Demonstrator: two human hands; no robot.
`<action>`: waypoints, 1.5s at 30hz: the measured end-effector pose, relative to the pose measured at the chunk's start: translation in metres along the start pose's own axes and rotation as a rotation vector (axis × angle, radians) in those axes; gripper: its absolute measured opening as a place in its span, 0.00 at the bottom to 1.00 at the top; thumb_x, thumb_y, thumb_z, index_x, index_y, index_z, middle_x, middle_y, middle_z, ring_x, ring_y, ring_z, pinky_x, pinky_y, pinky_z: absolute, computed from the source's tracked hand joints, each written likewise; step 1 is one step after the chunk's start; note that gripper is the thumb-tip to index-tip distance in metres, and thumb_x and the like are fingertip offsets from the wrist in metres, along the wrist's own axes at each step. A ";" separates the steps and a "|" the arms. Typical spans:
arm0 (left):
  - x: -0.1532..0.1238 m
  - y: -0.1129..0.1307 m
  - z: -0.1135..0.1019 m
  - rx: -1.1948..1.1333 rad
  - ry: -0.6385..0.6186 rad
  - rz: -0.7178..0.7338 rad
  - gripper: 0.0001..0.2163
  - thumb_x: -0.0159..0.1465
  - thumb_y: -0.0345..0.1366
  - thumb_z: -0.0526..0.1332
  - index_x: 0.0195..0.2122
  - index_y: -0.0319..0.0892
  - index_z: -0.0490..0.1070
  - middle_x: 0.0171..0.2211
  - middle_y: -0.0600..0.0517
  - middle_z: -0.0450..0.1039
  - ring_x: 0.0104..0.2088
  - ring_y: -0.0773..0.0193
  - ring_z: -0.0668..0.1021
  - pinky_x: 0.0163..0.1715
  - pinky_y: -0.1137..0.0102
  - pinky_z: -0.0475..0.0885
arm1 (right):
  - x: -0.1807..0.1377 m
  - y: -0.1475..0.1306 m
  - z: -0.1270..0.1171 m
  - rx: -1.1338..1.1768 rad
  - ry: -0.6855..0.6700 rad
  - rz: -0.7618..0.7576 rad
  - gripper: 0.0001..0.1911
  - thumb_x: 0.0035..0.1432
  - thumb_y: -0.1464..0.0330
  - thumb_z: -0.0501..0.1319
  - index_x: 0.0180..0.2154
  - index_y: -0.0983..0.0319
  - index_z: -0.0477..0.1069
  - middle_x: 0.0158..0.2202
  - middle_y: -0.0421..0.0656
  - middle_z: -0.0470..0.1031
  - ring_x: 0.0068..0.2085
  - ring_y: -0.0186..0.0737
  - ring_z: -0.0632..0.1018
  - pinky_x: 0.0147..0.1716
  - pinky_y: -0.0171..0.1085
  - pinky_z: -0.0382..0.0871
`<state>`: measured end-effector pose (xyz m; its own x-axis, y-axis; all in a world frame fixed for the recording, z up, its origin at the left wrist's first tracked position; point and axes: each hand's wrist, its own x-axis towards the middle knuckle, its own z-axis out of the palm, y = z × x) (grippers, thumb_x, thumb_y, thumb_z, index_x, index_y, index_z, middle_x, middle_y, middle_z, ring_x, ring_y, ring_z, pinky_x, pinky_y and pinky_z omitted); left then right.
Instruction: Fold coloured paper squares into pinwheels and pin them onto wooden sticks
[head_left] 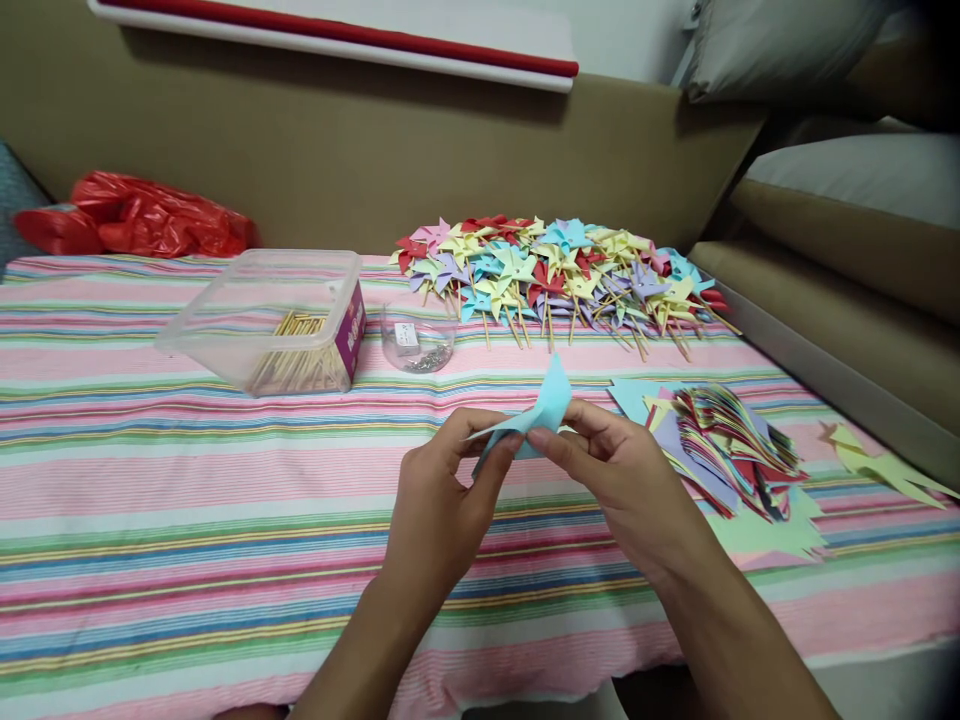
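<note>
Both hands meet near the middle of the scene, raised over the striped cloth [225, 520], with a light-blue sheet of paper [551, 400] held between them. The left hand [439, 490] has its grip closed on the paper's left part, thumb on the near side; the right hand [630, 480] pinches it just beside, its thumb tip close to the left thumb. One corner of the sheet stands up above the fingers, while another points left. At far left, a clear plastic box [330, 262] holds thin wooden sticks [300, 360]; just right of it, a clear round tub [390, 345] contains small metal pieces [431, 359] and a white label. A heap of multicoloured pinwheels [555, 270] lies at far right of centre. Right of the hands sit cut coloured papers [739, 450], with pale-yellow pieces [870, 462] farther right. A red plastic bag [172, 215] rests at far left.
</note>
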<state>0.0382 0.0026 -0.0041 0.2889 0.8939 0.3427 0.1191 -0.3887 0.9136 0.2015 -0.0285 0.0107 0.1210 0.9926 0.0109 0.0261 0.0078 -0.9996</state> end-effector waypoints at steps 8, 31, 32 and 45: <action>0.000 0.002 -0.002 0.060 0.016 0.014 0.07 0.66 0.28 0.61 0.42 0.46 0.74 0.36 0.53 0.80 0.38 0.63 0.81 0.29 0.74 0.74 | -0.001 0.004 0.002 -0.101 0.067 -0.012 0.14 0.58 0.55 0.67 0.42 0.54 0.78 0.29 0.40 0.77 0.29 0.41 0.74 0.27 0.38 0.65; -0.001 0.000 -0.002 0.136 0.043 0.072 0.11 0.63 0.25 0.61 0.43 0.47 0.74 0.35 0.55 0.81 0.35 0.65 0.82 0.27 0.75 0.71 | 0.000 0.007 0.004 -0.084 0.060 -0.012 0.12 0.57 0.55 0.67 0.40 0.53 0.77 0.23 0.37 0.71 0.26 0.41 0.72 0.24 0.38 0.62; -0.001 0.000 -0.002 0.137 0.045 0.076 0.11 0.63 0.24 0.61 0.43 0.47 0.73 0.35 0.55 0.81 0.35 0.65 0.82 0.27 0.75 0.71 | 0.000 0.007 0.005 -0.081 0.062 -0.012 0.12 0.57 0.56 0.67 0.40 0.54 0.77 0.23 0.37 0.71 0.26 0.40 0.71 0.24 0.38 0.62; -0.001 0.002 -0.004 0.144 0.062 0.088 0.08 0.64 0.26 0.61 0.41 0.47 0.73 0.35 0.54 0.80 0.34 0.65 0.80 0.28 0.74 0.70 | -0.001 0.009 0.007 -0.037 0.047 -0.048 0.09 0.62 0.59 0.65 0.39 0.57 0.73 0.22 0.33 0.52 0.25 0.32 0.55 0.25 0.36 0.47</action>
<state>0.0342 0.0022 -0.0017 0.2455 0.8653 0.4371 0.2322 -0.4902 0.8401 0.1942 -0.0281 0.0018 0.1648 0.9844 0.0610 0.0694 0.0501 -0.9963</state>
